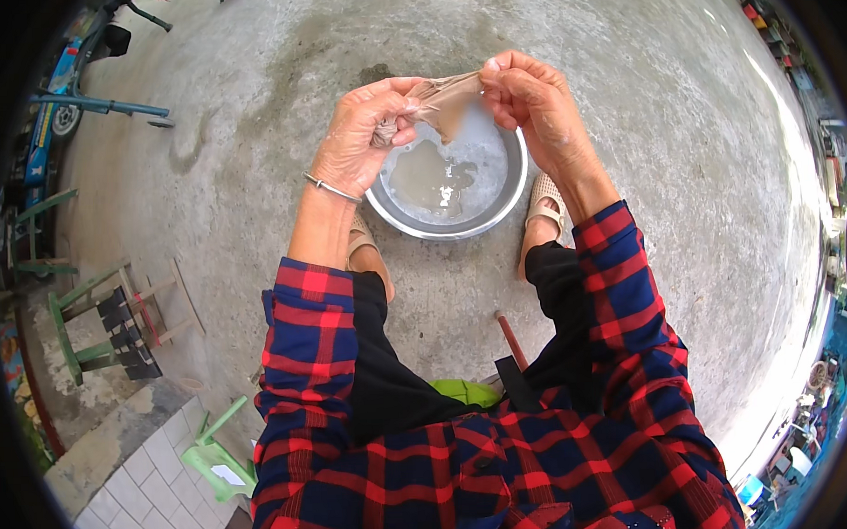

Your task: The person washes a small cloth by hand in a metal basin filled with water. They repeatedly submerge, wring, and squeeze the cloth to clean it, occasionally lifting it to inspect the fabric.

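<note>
Below, one round metal basin (510, 198) sits on the concrete floor (670, 116) between my two feet. It holds shallow cloudy water with a darker brownish patch near the middle and a few pale bits floating; the water covers most of the bottom.

Over the basin, one piece of thin tan cloth (448, 100), wet and limp. My left hand (363, 136) is closed around a bunched end of it, fingers curled tight, thumb on top. My right hand (530, 98) pinches the other end between thumb and fingertips, the rest of the fingers folded in. The cloth is stretched between both hands, with a loose flap hanging toward the water, above the basin's far rim.

One thin metal bangle (330, 187) on my left wrist. Two beige sandals, one at each side of the basin, both touching or just beside its near rim.

Off to my left: one green wooden stool (81, 342) with a dark seat, one light green plastic stool (216, 454) nearer the tiled step (142, 489). A green seat edge (465, 391) shows under me.
</note>
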`<state>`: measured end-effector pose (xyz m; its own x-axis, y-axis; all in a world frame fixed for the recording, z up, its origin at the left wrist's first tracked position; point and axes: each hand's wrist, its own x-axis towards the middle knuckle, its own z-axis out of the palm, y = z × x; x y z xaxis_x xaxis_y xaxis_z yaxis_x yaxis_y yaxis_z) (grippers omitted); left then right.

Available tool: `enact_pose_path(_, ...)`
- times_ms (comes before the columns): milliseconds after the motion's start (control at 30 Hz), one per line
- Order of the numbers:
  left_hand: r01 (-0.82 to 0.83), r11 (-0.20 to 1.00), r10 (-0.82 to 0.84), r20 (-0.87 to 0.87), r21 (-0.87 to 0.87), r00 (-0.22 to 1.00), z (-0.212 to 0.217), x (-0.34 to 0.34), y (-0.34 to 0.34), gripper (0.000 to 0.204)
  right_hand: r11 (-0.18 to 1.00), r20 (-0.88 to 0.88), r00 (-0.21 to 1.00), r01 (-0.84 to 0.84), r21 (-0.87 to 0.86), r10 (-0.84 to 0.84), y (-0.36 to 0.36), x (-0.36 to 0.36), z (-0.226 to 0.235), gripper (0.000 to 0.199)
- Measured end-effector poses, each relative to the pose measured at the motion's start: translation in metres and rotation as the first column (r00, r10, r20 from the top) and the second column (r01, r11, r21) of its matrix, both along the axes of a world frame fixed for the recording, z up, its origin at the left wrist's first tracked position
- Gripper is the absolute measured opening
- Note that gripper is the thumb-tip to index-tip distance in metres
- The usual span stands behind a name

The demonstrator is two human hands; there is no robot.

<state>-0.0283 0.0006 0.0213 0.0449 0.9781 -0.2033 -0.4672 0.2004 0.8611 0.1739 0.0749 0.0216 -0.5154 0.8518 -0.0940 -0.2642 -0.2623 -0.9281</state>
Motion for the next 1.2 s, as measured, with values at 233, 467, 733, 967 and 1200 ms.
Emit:
enact_pose_path(233,0.004,1.000,-0.003,0.101,-0.003,0.995,-0.005,0.000,0.003,0.020,0.999,-0.002,1.000,0.019,-0.046,-0.020,-0.001,-0.003,0.001,0.006)
enact_pose_path(467,0.024,1.000,-0.024,0.206,0.004,0.978,0.000,0.006,0.002,0.017,0.999,0.052,0.998,-0.041,-0.032,0.043,-0.009,-0.007,0.007,0.010)
enact_pose_path(733,0.014,0.998,-0.020,0.085,0.069,0.996,-0.004,0.004,0.003,0.016,0.983,0.087,0.982,-0.161,-0.093,0.169,-0.013,-0.011,0.008,0.018)
enact_pose_path(967,-0.051,0.998,0.054,-0.063,0.041,0.997,-0.001,0.010,0.001,0.017,0.977,-0.024,0.979,-0.202,-0.070,0.201,-0.011,-0.010,0.004,0.010)
enact_pose_path(1200,-0.149,0.986,0.166,-0.276,0.080,0.947,0.004,0.012,0.001,0.015,0.989,-0.037,0.991,-0.132,-0.074,0.129,-0.010,-0.009,0.007,0.008)
